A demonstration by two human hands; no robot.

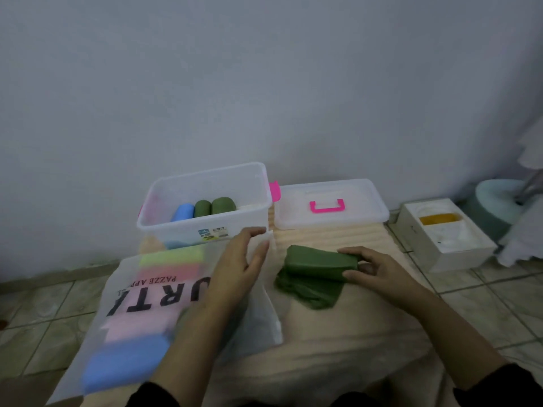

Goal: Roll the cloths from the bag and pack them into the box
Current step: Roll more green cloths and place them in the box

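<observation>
Three rolled cloths (205, 209), one blue and two green, lie inside the clear box (188, 227). The right hand (373, 268) grips the half-rolled green cloth (317, 271) on the beige mat (352, 333). The left hand (241, 259), fingers straight, rests on the translucent bag (141, 312) holding folded cloths.

The box (205, 201) stands open-topped against the wall, with three rolled cloths (205, 207) filling its middle and bare floor left at its right end. Its lid (330, 204) lies flat just beside it on the right. The bag (152, 304) covers the near left, and the green cloth (316, 271) sits right of it, with a bare strip of mat (276, 259) between.
</observation>
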